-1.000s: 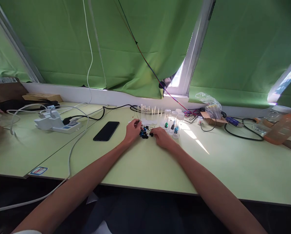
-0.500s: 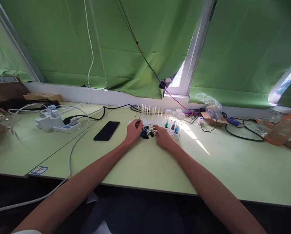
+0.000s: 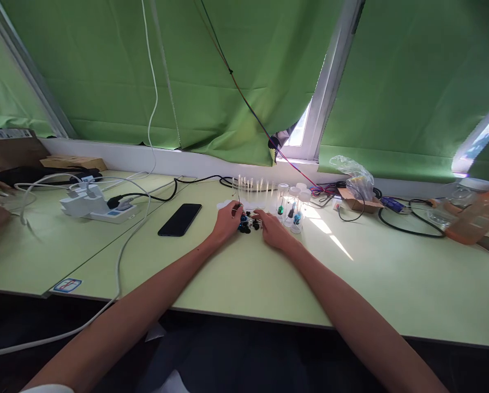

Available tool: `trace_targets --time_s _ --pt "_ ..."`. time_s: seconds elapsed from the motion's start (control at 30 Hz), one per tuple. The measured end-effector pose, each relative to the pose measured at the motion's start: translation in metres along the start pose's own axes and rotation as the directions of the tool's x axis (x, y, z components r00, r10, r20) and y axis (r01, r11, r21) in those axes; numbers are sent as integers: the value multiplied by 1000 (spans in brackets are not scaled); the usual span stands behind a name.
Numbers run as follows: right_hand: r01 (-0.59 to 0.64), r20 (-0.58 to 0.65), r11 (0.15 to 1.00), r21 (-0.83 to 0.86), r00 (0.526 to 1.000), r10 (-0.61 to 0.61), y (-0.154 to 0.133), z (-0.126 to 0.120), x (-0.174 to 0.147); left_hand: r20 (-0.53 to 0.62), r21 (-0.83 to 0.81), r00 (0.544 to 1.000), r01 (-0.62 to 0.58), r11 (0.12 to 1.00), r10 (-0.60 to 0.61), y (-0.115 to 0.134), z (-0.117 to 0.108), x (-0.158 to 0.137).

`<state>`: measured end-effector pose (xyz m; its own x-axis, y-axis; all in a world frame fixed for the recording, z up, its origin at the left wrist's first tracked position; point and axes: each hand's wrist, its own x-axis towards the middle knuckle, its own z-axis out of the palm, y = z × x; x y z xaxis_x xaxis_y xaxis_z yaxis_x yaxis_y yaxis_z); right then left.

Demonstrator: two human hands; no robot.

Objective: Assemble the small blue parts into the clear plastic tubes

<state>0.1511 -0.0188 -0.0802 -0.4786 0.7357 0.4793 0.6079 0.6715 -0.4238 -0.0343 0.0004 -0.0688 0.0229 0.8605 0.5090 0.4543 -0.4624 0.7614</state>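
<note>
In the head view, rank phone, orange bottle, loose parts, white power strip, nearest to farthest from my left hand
1. Loose parts, right of your left hand
2. Phone, left
3. White power strip, farther left
4. Orange bottle, far right

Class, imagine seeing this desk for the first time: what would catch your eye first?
Broad green blinds across the upper view stand out first. Below them, on the desk, the left hand and right hand flank a small pile of black and blue parts. A dark phone lies left of the hands, clear tubes right.
</note>
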Motion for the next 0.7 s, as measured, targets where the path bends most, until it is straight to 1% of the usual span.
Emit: trace_targets --time_s 0.2,0.37,0.5,0.6,0.7 --pt "-29 -15 999 -42 999 28 4 0 1 -17 108 999 -32 994 34 -2 -1 1" --pt "-62 -26 996 -59 998 61 4 0 2 -36 160 998 -49 986 55 -1 -2 1" --pt "-50 -40 998 -39 998 48 2 -1 2 -39 128 997 -61 990 67 2 -2 0" --pt "-35 -40 999 -25 999 34 3 2 2 -6 89 995 -97 991 97 5 -1 -2" --pt "-29 -18 999 -16 999 29 6 7 3 38 95 992 -127 987 123 6 0 -3"
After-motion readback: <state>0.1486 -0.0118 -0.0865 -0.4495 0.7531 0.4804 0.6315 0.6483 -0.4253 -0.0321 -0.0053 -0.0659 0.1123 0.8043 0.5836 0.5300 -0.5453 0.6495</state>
